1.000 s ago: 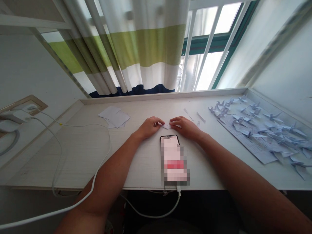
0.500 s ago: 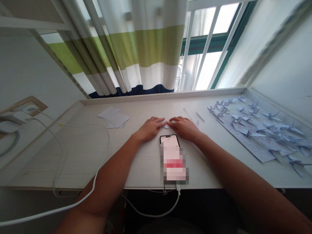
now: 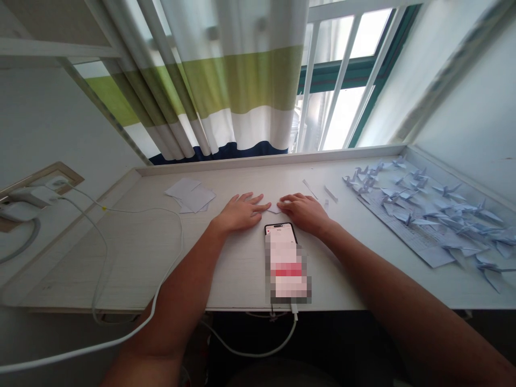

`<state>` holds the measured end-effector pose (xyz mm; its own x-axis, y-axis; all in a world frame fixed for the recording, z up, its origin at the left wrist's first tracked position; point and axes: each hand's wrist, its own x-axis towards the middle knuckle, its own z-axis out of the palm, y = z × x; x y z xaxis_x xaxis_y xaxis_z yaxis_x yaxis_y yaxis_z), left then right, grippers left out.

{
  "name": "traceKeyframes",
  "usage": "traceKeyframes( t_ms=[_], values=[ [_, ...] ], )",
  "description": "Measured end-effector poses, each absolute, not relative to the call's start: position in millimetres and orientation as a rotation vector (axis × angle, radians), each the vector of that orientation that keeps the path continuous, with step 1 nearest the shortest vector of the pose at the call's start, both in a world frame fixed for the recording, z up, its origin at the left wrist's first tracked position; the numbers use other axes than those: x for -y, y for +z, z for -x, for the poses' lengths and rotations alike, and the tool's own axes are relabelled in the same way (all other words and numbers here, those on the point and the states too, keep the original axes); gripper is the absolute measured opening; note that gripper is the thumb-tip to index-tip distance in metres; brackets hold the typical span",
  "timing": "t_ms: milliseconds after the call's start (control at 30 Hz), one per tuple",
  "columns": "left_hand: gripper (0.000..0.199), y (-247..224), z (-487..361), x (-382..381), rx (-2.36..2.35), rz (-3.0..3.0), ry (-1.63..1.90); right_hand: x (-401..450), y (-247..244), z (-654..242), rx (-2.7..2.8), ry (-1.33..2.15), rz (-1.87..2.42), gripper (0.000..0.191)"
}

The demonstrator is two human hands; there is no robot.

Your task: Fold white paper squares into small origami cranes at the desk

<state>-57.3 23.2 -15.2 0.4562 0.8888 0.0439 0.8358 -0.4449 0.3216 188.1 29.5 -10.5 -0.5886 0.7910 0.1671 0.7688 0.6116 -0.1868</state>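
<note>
A small folded white paper [image 3: 273,208] lies on the white desk between my hands, just above the phone. My left hand [image 3: 241,212] rests palm down with its fingers spread, the index fingertip at the paper's left edge. On the paper's right side, my right hand [image 3: 301,210] has its fingers together and pressed on it, covering part of it. A phone [image 3: 282,252] with a lit screen lies below the paper, a white cable plugged into its lower end.
Loose square sheets [image 3: 195,196] lie at the left back. Paper strips [image 3: 331,193] are behind my right hand. Several folded paper cranes [image 3: 419,220] cover a sheet [image 3: 435,259] at the right. A white cable [image 3: 180,236] runs over the left side and across my left forearm.
My left hand has shifted left, away from my right hand, and its fingers have spread. More of the folded paper shows between them. My right hand has hardly moved.
</note>
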Motion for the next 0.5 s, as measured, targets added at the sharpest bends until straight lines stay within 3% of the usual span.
traceKeyframes(
  t_ms=[100,233,500],
  values=[
    [0.043,-9,60,-22,-1.541,-2.457,0.269,-30,-11,-189,2.600,0.131,1.279,0.030],
    [0.026,-3,61,-25,-1.586,-2.515,0.500,-31,-12,-189,2.623,0.104,1.240,0.030],
    [0.028,-24,41,-35,-1.488,-2.239,0.800,-32,-11,-190,2.595,0.198,1.242,0.030]
  ],
)
